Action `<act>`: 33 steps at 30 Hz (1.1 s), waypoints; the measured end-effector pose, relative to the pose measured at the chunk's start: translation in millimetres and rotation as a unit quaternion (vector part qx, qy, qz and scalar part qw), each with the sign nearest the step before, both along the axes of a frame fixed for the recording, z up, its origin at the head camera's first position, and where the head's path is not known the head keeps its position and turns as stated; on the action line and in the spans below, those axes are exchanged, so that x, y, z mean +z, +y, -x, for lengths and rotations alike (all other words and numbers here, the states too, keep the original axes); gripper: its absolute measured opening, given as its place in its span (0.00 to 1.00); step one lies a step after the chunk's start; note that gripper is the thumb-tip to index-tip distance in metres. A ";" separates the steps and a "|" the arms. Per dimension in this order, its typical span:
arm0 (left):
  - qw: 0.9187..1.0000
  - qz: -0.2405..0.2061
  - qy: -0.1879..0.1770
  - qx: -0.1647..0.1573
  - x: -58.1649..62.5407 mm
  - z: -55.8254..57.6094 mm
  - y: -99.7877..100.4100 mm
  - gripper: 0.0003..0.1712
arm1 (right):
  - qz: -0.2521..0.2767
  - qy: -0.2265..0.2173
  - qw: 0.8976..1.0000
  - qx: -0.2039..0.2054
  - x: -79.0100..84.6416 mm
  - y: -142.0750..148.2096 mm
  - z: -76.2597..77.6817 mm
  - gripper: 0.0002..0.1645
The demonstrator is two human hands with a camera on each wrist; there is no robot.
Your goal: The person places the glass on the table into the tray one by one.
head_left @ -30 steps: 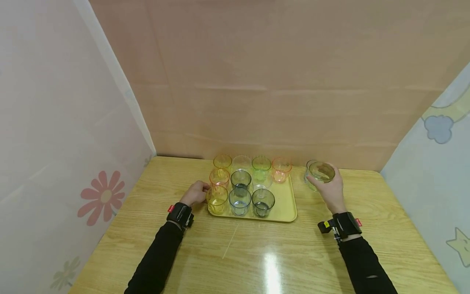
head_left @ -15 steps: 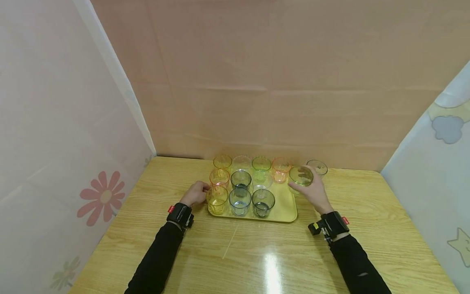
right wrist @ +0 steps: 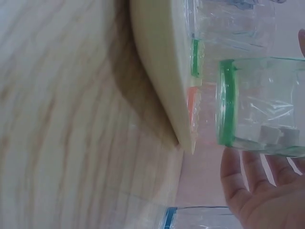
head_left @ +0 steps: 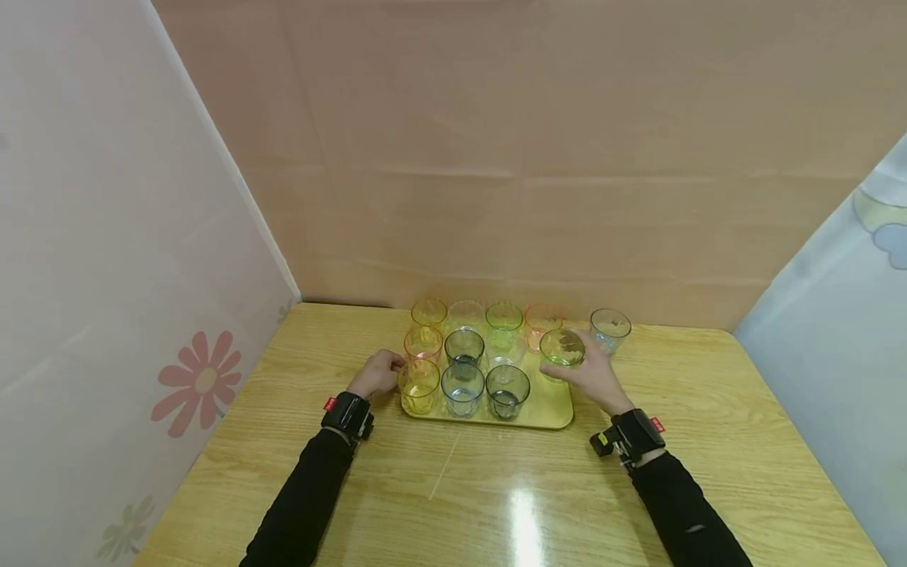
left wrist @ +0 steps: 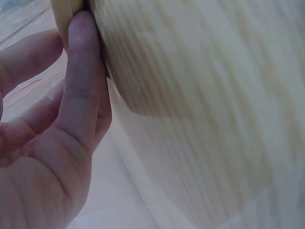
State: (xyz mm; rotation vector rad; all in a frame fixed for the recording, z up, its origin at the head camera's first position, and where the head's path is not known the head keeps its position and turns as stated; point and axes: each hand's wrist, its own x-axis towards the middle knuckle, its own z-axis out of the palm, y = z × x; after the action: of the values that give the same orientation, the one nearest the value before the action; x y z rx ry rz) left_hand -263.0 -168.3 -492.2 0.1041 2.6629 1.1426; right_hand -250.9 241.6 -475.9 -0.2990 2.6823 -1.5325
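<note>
My right hand (head_left: 597, 379) grips a green-tinted glass (head_left: 561, 356) over the right part of the yellow tray (head_left: 557, 413). In the right wrist view this glass (right wrist: 259, 102) is upright with its thick green base a little above the tray's level, fingers around its side. At the tray's left edge, my left hand (head_left: 375, 373) pinches the rim, as the left wrist view shows with finger and thumb at the tray edge (left wrist: 61, 21). Several coloured glasses stand in rows on the tray, among them a yellow glass (head_left: 419, 387) and a dark grey glass (head_left: 507, 394).
A blue-based glass (head_left: 610, 329) stands on the wooden table (head_left: 496, 488) just right of the tray, behind my right hand. An orange-pink glass (head_left: 542, 321) is at the tray's back right. A backdrop wall (head_left: 524, 157) rises behind the table.
My right hand has carried the green glass leftward, from beside the blue-based glass to over the tray. That other glass now shows fully. The left hand stays at the tray rim.
</note>
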 end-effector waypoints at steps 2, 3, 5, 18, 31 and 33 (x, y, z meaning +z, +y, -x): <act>1.000 0.001 -0.002 0.002 -0.6 -0.3 0.1 0.14 | -0.004 0.002 1.000 0.007 -0.5 -1.7 -0.5 0.57; 1.000 0.001 -0.003 0.003 -0.9 -0.3 0.2 0.14 | -0.005 0.003 1.000 0.011 -1.1 -2.4 -0.8 0.57; 1.000 -0.001 -0.005 0.004 -1.5 0.2 0.4 0.14 | -0.008 0.005 1.000 0.023 -2.2 -3.7 -0.7 0.56; 1.000 -0.009 -0.004 0.000 -2.8 1.0 -0.8 0.16 | -0.042 0.019 0.999 0.011 -7.8 -10.2 1.3 0.58; 1.000 -0.003 0.003 -0.001 -5.0 1.3 0.1 0.15 | -0.058 -0.008 0.998 -0.002 -12.7 -16.1 5.2 0.59; 1.000 -0.004 0.002 -0.003 -5.4 1.9 0.2 0.15 | -0.067 -0.018 0.998 -0.006 -13.0 -15.9 5.4 0.61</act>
State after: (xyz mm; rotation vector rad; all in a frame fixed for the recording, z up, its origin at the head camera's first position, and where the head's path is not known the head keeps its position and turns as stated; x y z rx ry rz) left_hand -264.9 -168.1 -497.6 0.1165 2.6603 1.1537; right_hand -256.3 225.7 -488.9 -0.2480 2.7463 -1.3383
